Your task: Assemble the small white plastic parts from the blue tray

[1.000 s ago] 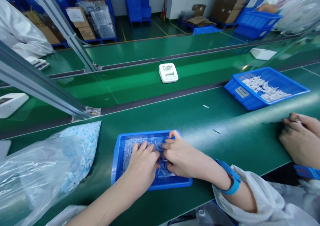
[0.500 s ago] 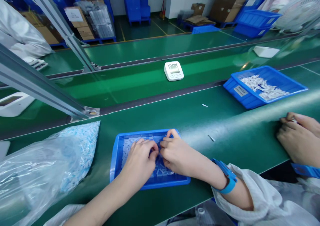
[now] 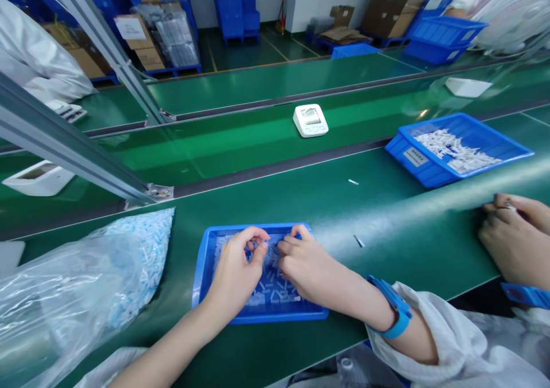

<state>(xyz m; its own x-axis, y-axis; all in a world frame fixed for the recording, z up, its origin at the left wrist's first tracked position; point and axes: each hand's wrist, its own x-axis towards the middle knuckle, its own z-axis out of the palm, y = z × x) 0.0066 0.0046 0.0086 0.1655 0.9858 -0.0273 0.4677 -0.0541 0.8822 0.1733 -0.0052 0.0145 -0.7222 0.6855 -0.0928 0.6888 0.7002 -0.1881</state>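
A shallow blue tray [image 3: 283, 314] lies on the green bench below me, with many small whitish strips [image 3: 275, 290] scattered in it. Over its left half is my left hand [image 3: 240, 262], thumb and fingers curled together in a pinch; whatever is between the tips is too small to make out. My right hand [image 3: 303, 262], with a blue band [image 3: 393, 308] on the wrist, hovers over the tray's right side. Its fingers are bent inward, and their tips are partly hidden, so what they hold cannot be seen.
A clear plastic bag [image 3: 86, 285] of pale blue-white pieces lies at left. A blue bin [image 3: 433, 173] of white parts stands at right, near a co-worker's hands [image 3: 515, 233]. Two loose strips [image 3: 358, 240] lie between. A white device [image 3: 310, 121] sits on the conveyor [image 3: 240, 136].
My left hand has turned, its thumb and fingers rising slightly and moving apart from my right hand. The white devices on the conveyor have shifted right.
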